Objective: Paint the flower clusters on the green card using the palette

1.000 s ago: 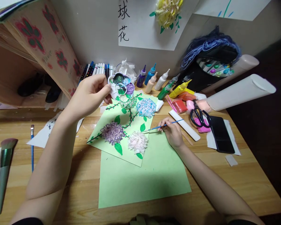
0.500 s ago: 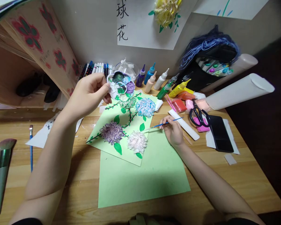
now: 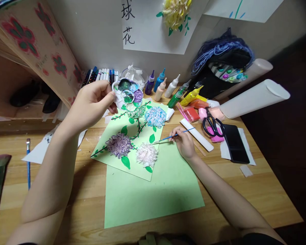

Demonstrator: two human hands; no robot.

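Right hand [image 3: 184, 144] grips blue brush [image 3: 165, 138], tip perhaps touching white flower [image 3: 147, 155].

Smooth plastic palette [image 3: 127, 90], grained wooden tabletop [image 3: 234, 180]

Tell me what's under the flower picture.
A green sheet sticks out from under the flower picture, with the wooden table beneath. Whatever else the picture covers can't be seen.

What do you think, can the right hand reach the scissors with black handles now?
Probably yes: the long white strip between the right hand and the black-handled scissors lies low, though the fingers hold a thin blue paintbrush.
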